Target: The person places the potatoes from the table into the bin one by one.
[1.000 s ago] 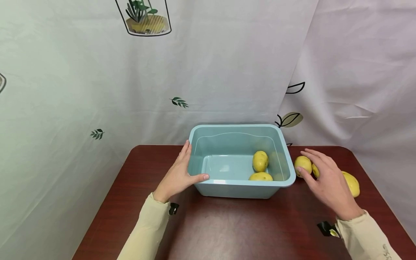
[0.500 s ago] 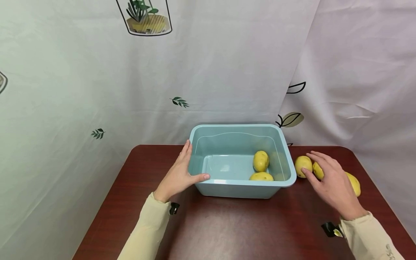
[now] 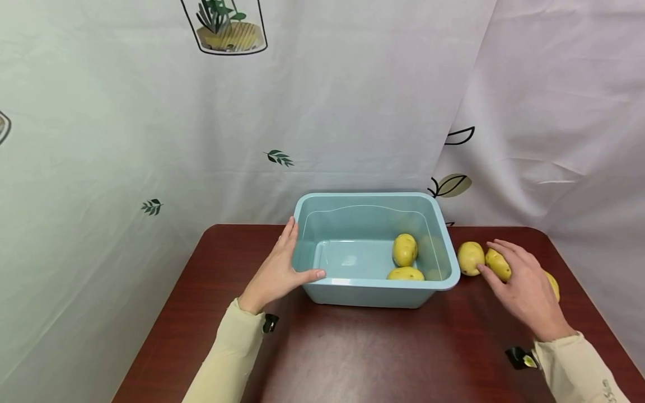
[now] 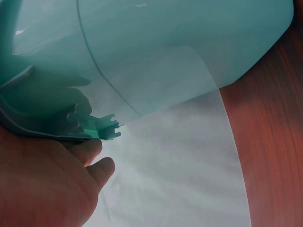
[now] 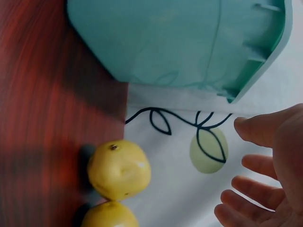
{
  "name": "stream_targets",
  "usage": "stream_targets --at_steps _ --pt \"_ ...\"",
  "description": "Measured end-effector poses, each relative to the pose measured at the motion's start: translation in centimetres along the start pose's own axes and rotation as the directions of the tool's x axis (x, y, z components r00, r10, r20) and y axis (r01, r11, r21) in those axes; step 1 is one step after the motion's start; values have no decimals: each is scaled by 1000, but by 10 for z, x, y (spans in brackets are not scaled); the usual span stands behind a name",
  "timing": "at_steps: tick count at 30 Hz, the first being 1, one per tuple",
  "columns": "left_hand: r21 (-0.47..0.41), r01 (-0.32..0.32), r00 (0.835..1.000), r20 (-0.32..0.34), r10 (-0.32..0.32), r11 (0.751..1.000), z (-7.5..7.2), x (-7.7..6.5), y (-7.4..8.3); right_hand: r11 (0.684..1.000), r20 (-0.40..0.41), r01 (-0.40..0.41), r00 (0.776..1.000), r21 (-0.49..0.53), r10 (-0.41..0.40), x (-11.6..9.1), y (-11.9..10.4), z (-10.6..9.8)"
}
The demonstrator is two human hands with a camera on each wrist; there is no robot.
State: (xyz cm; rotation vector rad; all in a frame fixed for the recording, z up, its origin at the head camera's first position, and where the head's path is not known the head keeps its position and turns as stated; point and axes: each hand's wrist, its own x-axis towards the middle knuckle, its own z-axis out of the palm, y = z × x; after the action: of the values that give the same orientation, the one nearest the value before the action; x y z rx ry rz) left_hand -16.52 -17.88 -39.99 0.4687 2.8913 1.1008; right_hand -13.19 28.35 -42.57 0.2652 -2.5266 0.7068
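A light blue plastic tub stands at the back of the table with two yellow, rounded fruits inside, one upright and one lying. My left hand rests at its left front corner, thumb over the front rim and fingers straight along the left side. To the tub's right lie three similar yellow fruits: one nearest the tub, a middle one, and a far right one largely hidden behind my hand. Over the last two hovers my right hand, fingers spread and holding nothing.
The dark red wooden table ends at rounded back corners. Behind it hangs a pale cloth printed with leaves and a jar of plants. A black wrist strap piece hangs under the right sleeve.
My right hand has shifted right and slightly nearer, away from the fruit closest to the tub, uncovering more of the middle one. The left hand and the tub stay put.
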Motion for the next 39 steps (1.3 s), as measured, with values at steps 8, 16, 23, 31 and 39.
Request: stream_targets --at_steps 8,16,23,31,39 --pt "8 -4 1000 -1 4 1000 0 0 0 997 12 -61 998 -37 62 -5 15 0" --pt "-1 1 1000 0 -1 1000 0 0 0 994 48 -100 994 -49 102 -9 29 2" --pt "-5 -11 1000 -8 10 1000 1 0 -1 983 77 -160 983 -88 167 -13 40 3" --pt "2 -12 1000 -10 12 1000 2 0 -1 967 125 -224 963 -120 238 -17 55 3" --pt "12 -13 1000 -9 13 1000 1 0 -1 951 131 -267 949 -153 288 -21 68 3"
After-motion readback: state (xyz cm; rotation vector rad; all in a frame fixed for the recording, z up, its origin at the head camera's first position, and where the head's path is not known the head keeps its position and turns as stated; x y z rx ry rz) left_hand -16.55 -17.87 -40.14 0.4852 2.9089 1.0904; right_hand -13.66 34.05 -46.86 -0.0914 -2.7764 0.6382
